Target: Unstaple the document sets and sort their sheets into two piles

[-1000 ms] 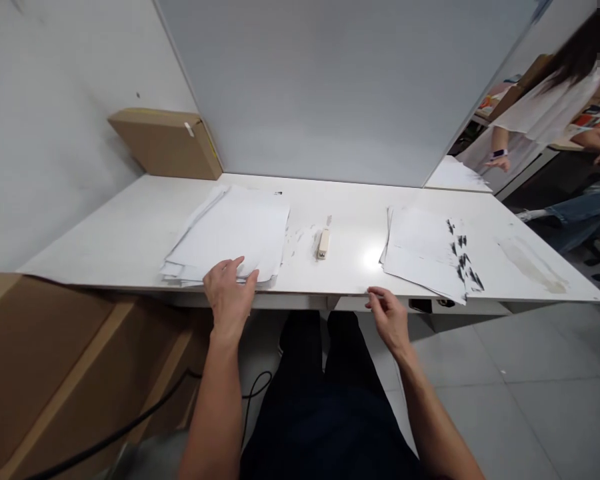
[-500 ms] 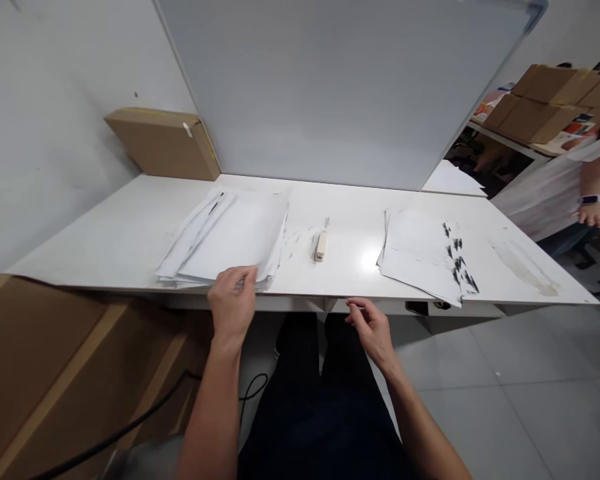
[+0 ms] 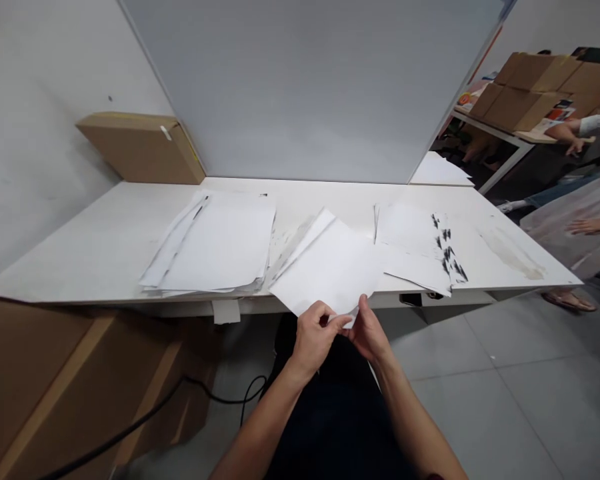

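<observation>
A white sheet of paper [image 3: 330, 267] is held at its near corner over the table's front edge, tilted with its far part above the tabletop. My left hand [image 3: 316, 337] pinches that corner from the left. My right hand [image 3: 370, 333] grips the same corner from the right, thumb on top and fingers underneath. To the left lies a stack of white paper [image 3: 220, 240] with dark marks along one side. A smaller stack of paper [image 3: 410, 247] with black smudges on its right edge lies to the right. The sheet hides the middle of the table.
The white table [image 3: 90, 233] meets an upright whiteboard [image 3: 310, 87] at the back. A cardboard box [image 3: 140, 150] stands at the back left. Below left are large cardboard pieces [image 3: 40, 373] and a black cable [image 3: 130, 423]. At far right, other people are near a table with boxes [image 3: 523, 107].
My left hand has brought a sheet from the left stack over to the middle. My right hand has taken hold of it too. The small beige tool on the table is now covered.
</observation>
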`<state>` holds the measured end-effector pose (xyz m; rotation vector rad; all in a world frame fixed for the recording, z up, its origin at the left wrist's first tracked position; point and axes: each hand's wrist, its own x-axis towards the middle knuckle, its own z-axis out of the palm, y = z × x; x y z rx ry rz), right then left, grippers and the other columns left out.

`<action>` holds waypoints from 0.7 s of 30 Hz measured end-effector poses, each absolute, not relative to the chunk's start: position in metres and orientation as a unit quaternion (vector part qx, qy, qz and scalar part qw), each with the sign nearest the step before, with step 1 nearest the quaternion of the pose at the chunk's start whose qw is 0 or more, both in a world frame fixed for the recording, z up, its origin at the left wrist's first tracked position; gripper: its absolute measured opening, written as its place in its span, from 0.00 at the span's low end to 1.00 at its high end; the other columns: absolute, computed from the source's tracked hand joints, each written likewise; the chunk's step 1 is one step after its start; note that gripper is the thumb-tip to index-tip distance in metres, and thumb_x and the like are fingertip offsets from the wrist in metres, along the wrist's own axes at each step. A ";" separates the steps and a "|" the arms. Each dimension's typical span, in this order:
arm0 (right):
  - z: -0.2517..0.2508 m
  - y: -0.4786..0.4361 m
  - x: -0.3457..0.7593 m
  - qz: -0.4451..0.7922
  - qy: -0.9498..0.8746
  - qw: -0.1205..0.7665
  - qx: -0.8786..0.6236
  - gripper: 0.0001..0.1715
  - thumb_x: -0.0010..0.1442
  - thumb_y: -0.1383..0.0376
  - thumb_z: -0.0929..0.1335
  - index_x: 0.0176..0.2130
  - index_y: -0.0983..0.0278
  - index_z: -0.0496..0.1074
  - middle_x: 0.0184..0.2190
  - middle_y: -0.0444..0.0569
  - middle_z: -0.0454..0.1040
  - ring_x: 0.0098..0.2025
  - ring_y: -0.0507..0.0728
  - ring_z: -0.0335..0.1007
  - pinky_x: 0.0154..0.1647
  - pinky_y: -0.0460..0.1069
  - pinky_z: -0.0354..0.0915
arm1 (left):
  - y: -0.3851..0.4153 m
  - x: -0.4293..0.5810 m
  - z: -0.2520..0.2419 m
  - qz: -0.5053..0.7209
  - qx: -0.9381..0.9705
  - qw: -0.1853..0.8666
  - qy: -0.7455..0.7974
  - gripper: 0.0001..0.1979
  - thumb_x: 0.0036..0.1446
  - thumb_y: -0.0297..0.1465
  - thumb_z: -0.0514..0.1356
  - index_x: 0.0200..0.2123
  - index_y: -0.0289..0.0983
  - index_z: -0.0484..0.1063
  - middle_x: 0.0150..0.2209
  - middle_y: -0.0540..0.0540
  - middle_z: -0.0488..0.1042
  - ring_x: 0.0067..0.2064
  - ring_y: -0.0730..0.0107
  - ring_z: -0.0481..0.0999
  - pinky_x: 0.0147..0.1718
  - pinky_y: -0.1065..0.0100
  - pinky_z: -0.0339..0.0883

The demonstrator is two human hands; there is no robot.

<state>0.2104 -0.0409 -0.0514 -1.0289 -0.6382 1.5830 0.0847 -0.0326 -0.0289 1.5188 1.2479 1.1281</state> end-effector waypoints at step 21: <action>-0.078 -0.052 0.255 0.555 -0.213 0.574 -0.563 0.21 0.46 0.55 0.73 0.37 0.66 0.73 0.34 0.55 0.79 0.35 0.63 0.75 0.37 0.56 0.70 | -0.035 0.082 -0.032 0.430 0.805 0.198 0.359 0.10 0.55 0.37 0.58 0.37 0.38 0.68 0.35 0.45 0.73 0.40 0.65 0.70 0.42 0.63 0.64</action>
